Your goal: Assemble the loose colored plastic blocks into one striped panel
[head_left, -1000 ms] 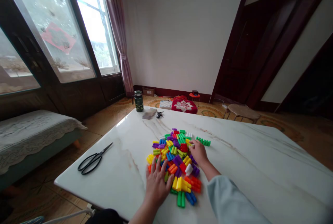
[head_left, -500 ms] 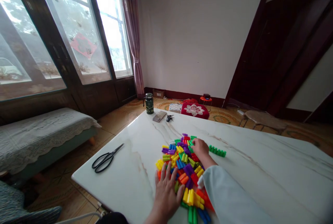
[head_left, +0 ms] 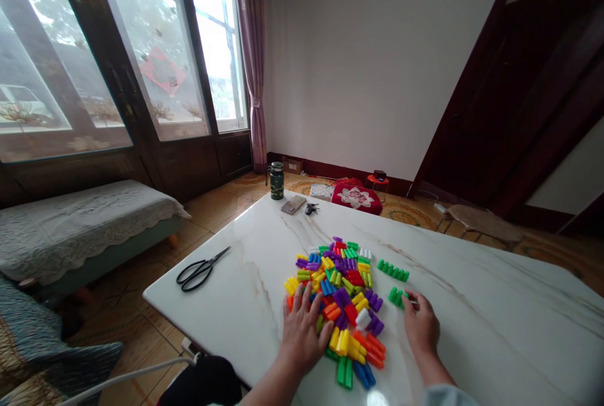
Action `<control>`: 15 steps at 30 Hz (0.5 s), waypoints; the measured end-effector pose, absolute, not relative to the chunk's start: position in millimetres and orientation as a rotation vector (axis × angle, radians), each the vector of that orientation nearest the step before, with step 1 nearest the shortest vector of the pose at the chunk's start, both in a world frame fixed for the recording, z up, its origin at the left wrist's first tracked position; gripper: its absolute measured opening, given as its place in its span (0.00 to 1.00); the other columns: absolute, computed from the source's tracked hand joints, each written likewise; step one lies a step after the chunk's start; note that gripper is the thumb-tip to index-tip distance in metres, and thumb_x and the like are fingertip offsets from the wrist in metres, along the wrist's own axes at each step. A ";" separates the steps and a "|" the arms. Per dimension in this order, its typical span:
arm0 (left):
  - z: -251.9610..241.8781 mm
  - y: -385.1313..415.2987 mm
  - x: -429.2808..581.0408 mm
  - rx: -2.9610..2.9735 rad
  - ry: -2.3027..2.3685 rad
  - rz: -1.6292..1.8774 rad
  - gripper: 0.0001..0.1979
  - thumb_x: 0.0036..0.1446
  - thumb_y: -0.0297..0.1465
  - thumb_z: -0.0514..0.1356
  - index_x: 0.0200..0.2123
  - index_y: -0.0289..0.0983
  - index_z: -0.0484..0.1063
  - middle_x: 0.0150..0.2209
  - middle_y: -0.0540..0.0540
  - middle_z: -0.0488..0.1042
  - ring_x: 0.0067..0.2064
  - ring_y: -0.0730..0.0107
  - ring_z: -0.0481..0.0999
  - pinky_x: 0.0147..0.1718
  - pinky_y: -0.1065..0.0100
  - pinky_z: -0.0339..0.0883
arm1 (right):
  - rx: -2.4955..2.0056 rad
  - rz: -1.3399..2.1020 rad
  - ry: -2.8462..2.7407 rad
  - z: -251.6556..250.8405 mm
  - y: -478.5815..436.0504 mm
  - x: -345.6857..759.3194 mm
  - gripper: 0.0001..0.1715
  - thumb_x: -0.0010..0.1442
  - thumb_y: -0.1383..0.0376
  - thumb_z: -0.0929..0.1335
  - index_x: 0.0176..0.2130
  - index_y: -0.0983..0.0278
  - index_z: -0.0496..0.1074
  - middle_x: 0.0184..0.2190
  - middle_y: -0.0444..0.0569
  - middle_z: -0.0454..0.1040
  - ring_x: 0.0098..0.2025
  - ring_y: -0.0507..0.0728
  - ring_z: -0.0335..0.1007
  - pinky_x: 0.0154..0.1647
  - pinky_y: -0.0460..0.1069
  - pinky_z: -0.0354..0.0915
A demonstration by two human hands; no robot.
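Note:
A heap of coloured plastic blocks point(head_left: 342, 296) lies on the white marble table point(head_left: 472, 318). My left hand point(head_left: 302, 330) rests flat on the near left side of the heap, fingers spread. My right hand point(head_left: 419, 324) is on the table to the right of the heap, its fingertips pinching a small green block point(head_left: 396, 296). A row of joined green blocks point(head_left: 392, 271) lies just beyond that, apart from the heap.
Black scissors point(head_left: 201, 269) lie near the table's left edge. At the far corner stand a dark bottle point(head_left: 277, 180), a phone point(head_left: 293, 205) and keys point(head_left: 310, 208). A covered bench point(head_left: 80, 223) stands left; a red cushion point(head_left: 357, 198) lies on the floor.
My right hand has pulled back from the far side of the heap to the right, bringing a green block with it. The left hand stays on the heap. The camera has shifted.

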State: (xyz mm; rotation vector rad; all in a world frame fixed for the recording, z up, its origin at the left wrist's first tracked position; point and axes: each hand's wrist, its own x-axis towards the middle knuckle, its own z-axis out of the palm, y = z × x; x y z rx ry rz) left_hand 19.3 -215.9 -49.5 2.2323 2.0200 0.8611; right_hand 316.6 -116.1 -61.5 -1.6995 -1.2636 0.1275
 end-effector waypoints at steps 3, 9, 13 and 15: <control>-49.9 -215.7 18.6 2.245 2.039 0.850 0.28 0.57 0.43 0.56 0.61 0.47 0.62 0.66 0.44 0.56 0.65 0.49 0.51 0.60 0.44 0.44 | -1.714 0.154 -1.283 -66.9 -117.1 314.7 0.32 0.51 0.46 0.60 0.42 0.67 0.72 0.38 0.59 0.76 0.32 0.60 0.72 0.31 0.52 0.64; -48.3 -216.1 18.8 2.266 2.060 0.855 0.28 0.58 0.44 0.55 0.61 0.48 0.62 0.66 0.45 0.56 0.65 0.49 0.52 0.60 0.45 0.46 | -1.752 0.192 -1.386 -68.2 -116.0 313.1 0.27 0.50 0.48 0.62 0.40 0.64 0.73 0.36 0.56 0.76 0.32 0.60 0.72 0.30 0.52 0.64; -45.8 -216.7 19.0 2.254 2.042 0.855 0.28 0.58 0.44 0.55 0.61 0.46 0.62 0.65 0.44 0.56 0.66 0.48 0.51 0.60 0.43 0.44 | -1.749 0.136 -1.458 -70.9 -116.0 314.5 0.26 0.51 0.48 0.61 0.37 0.64 0.74 0.36 0.56 0.75 0.31 0.59 0.70 0.30 0.51 0.63; -45.1 -216.8 18.9 2.256 2.035 0.853 0.28 0.58 0.45 0.55 0.60 0.46 0.63 0.65 0.43 0.56 0.66 0.48 0.51 0.61 0.43 0.43 | -1.748 0.122 -1.459 -71.7 -116.1 314.5 0.26 0.52 0.48 0.61 0.37 0.64 0.74 0.36 0.55 0.75 0.31 0.59 0.70 0.30 0.51 0.63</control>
